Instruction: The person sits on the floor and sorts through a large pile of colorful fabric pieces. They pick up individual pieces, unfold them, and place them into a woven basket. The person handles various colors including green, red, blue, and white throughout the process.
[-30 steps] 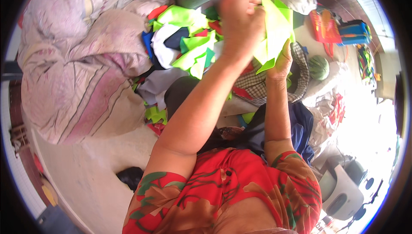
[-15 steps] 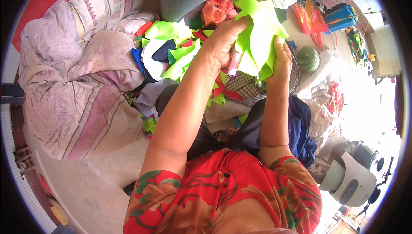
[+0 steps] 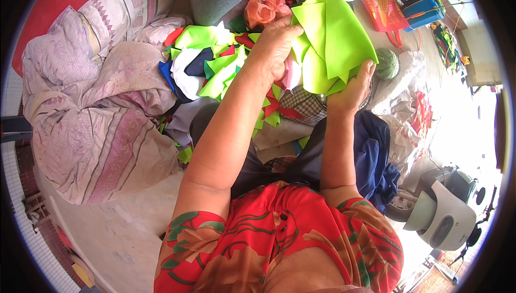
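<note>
Both my hands hold up a small stack of neon yellow-green fabric pieces (image 3: 336,40) in front of me. My left hand (image 3: 277,48) grips the left edge, fingers closed with the thumb along the cloth. At the lower right corner my right hand (image 3: 352,90) pinches the pieces between thumb and fingers. A pale pink thing (image 3: 292,73) shows just beside my left fingers; its kind is unclear. Beyond my left forearm lies a heap of fabric scraps (image 3: 223,72) in green, white, navy and red. A checked cloth (image 3: 301,102) lies beneath my hands.
A large bundle of patterned bedding (image 3: 102,99) fills the left. At the back stand a grey felt bin (image 3: 217,0) and a red plastic bag (image 3: 266,8). A watermelon (image 3: 387,63) sits beyond my right hand. A white and grey machine (image 3: 446,218) is at the lower right.
The green fabric pieces have been spread flatter and wider. My right hand has moved a little right and down along their edge; my left hand has shifted slightly left.
</note>
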Action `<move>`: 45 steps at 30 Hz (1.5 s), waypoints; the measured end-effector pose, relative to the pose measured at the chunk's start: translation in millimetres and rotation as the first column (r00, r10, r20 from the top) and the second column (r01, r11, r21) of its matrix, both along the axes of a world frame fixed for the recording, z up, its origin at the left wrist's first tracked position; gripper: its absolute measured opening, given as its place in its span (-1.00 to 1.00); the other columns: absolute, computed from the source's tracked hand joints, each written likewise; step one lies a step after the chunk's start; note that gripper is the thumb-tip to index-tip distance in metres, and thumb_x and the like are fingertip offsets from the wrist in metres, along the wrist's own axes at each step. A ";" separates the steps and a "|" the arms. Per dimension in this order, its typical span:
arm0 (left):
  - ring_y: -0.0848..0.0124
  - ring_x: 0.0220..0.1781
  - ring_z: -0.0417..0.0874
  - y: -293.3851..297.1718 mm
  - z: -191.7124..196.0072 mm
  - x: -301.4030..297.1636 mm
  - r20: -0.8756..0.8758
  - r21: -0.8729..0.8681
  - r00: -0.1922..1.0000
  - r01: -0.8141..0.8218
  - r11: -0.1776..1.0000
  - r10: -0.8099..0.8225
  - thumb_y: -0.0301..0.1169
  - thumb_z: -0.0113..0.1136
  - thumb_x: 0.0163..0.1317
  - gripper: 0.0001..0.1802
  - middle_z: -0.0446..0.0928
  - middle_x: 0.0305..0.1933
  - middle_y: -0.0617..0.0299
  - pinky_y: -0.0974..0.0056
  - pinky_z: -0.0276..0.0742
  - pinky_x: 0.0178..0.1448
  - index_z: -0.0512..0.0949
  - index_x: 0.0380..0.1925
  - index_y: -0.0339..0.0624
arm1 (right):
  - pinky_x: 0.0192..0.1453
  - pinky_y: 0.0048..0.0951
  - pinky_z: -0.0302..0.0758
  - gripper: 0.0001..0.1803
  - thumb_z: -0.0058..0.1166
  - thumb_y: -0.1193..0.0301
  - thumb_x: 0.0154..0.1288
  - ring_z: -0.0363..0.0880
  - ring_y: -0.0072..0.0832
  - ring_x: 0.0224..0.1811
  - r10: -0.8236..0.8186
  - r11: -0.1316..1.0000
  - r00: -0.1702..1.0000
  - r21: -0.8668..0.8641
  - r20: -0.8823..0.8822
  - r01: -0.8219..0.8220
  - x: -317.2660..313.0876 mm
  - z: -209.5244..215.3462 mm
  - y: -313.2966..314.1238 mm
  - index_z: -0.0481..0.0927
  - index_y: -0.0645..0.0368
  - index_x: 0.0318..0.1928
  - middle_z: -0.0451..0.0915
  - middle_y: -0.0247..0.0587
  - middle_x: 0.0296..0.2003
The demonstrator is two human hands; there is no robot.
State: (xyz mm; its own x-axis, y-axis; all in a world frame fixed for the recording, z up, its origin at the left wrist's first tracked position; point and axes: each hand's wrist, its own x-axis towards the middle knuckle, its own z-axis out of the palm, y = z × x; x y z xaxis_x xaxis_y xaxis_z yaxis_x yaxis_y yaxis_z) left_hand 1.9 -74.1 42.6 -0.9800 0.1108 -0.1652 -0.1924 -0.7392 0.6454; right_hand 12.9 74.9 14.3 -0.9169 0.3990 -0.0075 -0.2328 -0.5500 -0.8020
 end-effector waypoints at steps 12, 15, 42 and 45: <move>0.33 -0.12 0.61 2.5 3.2 2.4 -0.011 -0.007 0.998 0.059 0.998 -0.059 -0.53 0.04 0.25 -0.66 0.53 -0.09 0.08 0.20 0.59 -0.04 0.41 0.04 -0.35 | -0.03 -0.38 0.54 -0.62 -0.05 0.34 0.38 0.55 -0.40 -0.06 0.199 0.978 0.980 0.061 0.008 -0.199 7.5 1.7 -11.0 0.36 0.27 0.11 0.52 -0.14 -0.04; 0.32 -0.12 0.61 -0.3 3.4 1.7 -0.025 0.049 0.999 0.034 0.998 -0.033 -0.52 0.00 0.28 -0.66 0.53 -0.07 0.08 0.19 0.59 -0.03 0.39 0.06 -0.33 | 0.04 -0.35 0.51 -0.61 -0.07 0.30 0.40 0.54 -0.34 -0.05 0.059 0.991 0.998 -0.122 -0.011 -0.059 -10.2 -17.6 10.3 0.36 0.28 0.11 0.50 -0.13 -0.03; 0.36 -0.04 0.59 3.9 1.5 4.0 -0.098 -0.284 0.979 0.145 0.948 -0.179 -0.75 0.11 -0.02 -0.39 0.54 -0.01 0.13 0.30 0.49 0.07 0.36 0.13 -0.28 | 0.04 -0.25 0.52 -0.61 -0.22 0.31 0.43 0.55 -0.25 0.00 0.316 0.936 0.948 -0.175 0.041 -0.304 -6.6 -11.3 20.2 0.35 0.31 0.14 0.51 -0.05 0.02; 0.35 -0.08 0.61 2.4 -2.9 1.1 -0.112 -0.279 0.980 0.127 0.952 -0.163 -0.74 0.11 -0.04 -0.40 0.56 -0.04 0.10 0.30 0.51 0.05 0.39 0.11 -0.29 | 0.11 -0.19 0.48 -0.62 -0.20 0.30 0.44 0.54 -0.22 0.01 0.313 0.905 0.950 -0.309 0.017 -0.293 -10.8 -16.0 32.6 0.36 0.29 0.13 0.51 -0.06 0.02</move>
State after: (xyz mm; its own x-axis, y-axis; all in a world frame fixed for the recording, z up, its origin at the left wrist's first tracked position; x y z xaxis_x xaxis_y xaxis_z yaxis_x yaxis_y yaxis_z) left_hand 3.0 -71.7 39.7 -0.9717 0.2227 -0.0785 -0.1838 -0.5047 0.8435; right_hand 2.2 107.6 -1.8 -0.9867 0.0716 -0.1459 0.0301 -0.8018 -0.5968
